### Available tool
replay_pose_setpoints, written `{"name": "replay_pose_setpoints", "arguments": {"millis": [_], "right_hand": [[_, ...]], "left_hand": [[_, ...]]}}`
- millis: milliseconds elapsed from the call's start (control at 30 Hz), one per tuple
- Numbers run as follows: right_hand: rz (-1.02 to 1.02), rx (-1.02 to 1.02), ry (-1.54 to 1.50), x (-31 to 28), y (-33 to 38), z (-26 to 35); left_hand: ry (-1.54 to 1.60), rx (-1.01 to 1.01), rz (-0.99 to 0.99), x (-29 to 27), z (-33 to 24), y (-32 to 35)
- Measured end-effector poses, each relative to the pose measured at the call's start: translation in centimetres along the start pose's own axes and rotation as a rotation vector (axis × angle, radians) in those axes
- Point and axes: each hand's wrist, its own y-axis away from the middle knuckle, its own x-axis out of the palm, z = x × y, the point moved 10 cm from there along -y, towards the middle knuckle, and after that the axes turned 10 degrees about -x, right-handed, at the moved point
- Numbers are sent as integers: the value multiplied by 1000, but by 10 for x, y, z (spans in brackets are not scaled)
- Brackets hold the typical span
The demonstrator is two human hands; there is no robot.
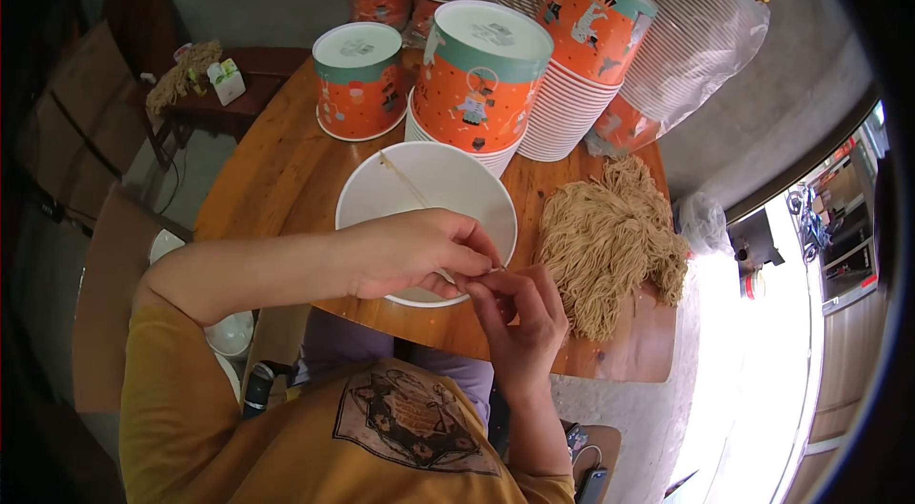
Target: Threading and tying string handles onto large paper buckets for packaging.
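A white paper bucket (362,204) stands mouth up at the table's near edge. One thin tan string (404,178) starts at its far rim and crosses the inside, passing behind my left hand (419,251) toward my fingertips. Above the bucket's near right rim, the fingers of both hands are pinched together on the string, its end mostly hidden by them. My left hand reaches across the bucket from the left, while my right hand (519,308) comes up from below. To the right lies a thick bundle of tan strings (600,251).
Behind stand an upside-down orange and green bucket (358,89) and stacks of nested buckets (484,84), (572,103). Plastic-wrapped stacks (701,37) line the wall. At the left, a low bench (272,61) carries more string and a small carton (227,82).
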Motion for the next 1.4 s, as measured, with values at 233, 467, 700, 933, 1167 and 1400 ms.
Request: {"name": "replay_pose_setpoints", "arguments": {"millis": [233,467,700,933,1167,1400], "right_hand": [[32,-102,31,-8,-1,6],[-80,192,-306,-7,11,-26],[-15,197,-130,-8,3,-20],[-36,204,-127,-11,9,-23],[-43,116,-82,-11,10,-13],[-65,-118,72,-13,9,7]], "left_hand": [[-85,146,-52,-2,-9,4],[-263,298,-108,2,-22,13],[-501,491,-210,18,-33,27],[-744,701,-273,29,-39,40],[-929,788,-364,31,-41,45],[-1100,814,-488,40,-45,57]]}}
